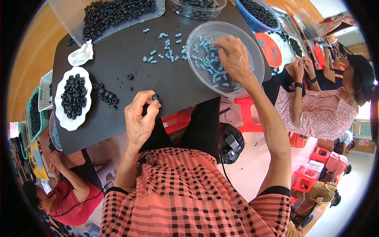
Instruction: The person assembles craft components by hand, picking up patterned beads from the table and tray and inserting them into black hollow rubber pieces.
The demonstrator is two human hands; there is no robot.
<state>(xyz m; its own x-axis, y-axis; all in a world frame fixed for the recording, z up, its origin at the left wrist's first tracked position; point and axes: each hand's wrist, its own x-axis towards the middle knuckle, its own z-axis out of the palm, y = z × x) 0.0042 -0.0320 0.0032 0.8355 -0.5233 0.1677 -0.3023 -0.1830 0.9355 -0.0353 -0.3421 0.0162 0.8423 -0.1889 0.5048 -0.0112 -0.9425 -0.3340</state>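
Note:
My left hand [139,117] is over the near edge of the dark table. It pinches a small black ribbed rubber part [155,96] between thumb and forefinger. On the right, my right hand [235,59] reaches into a round clear plastic bowl [258,65] with its fingers bent together. Anything between those fingertips is hidden. Many small blue, spring-like coiled pieces [217,75] lie on the bowl's bottom around them. More such coiled pieces [169,55] are scattered on the table left of the bowl.
A white scalloped plate [64,123] of black parts stands at left beside loose black parts [106,95] and a crumpled white cloth [81,53]. A clear bin [118,35], a clear tub [197,14] and a blue basket [252,21] stand behind. People sit on both sides.

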